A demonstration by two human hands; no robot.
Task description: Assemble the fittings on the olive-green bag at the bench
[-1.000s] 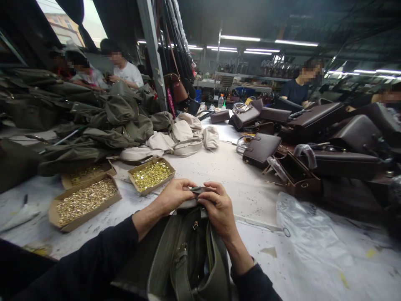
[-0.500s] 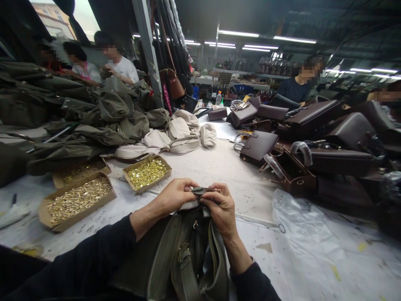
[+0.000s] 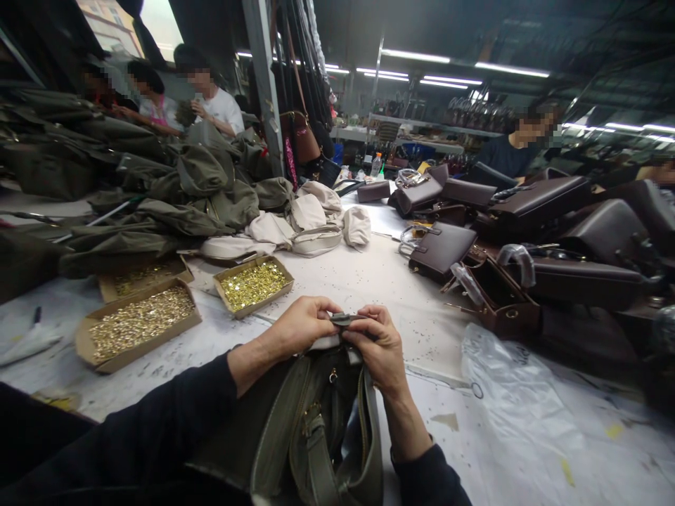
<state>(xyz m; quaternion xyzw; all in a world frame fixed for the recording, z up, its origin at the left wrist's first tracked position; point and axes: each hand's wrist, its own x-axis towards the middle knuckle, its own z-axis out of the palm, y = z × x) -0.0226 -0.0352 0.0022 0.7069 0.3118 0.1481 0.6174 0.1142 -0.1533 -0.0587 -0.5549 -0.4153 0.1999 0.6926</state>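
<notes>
A: Grip first. What do your hands have?

B: Your left hand (image 3: 301, 327) pinches one end of a small olive-grey tab (image 3: 342, 320), thumb against fingers. Your right hand (image 3: 380, 346) pinches the other end, fingertips close together. The tab's join to anything below is hidden by your hands.

A: And the bag?

B: The olive handbag (image 3: 277, 432) sits right in front of you, at the near edge of view, mouth open upward. Your hands are at its far end. A buckled strap (image 3: 319, 450) runs along the opening; a zipper (image 3: 363, 414) lines the right side; a small zipper pull (image 3: 333, 377) shows inside.

A: Surroundings, your left side?

B: Near your left forearm, a cardboard tray (image 3: 152, 346) of small gold-coloured pieces, too small to identify. Beyond your left hand, a second tray (image 3: 264, 303) with yellower ones. Beige pouches (image 3: 316, 240) lie farther out, next to heaped olive bags (image 3: 200, 176).

A: Right side?

B: A clear plastic bag (image 3: 519, 390) lies flat on the worktable (image 3: 411, 281). Dark brown handbags (image 3: 446, 246) are piled behind it. Past the pile, a co-worker in a dark top (image 3: 496, 156).
</notes>
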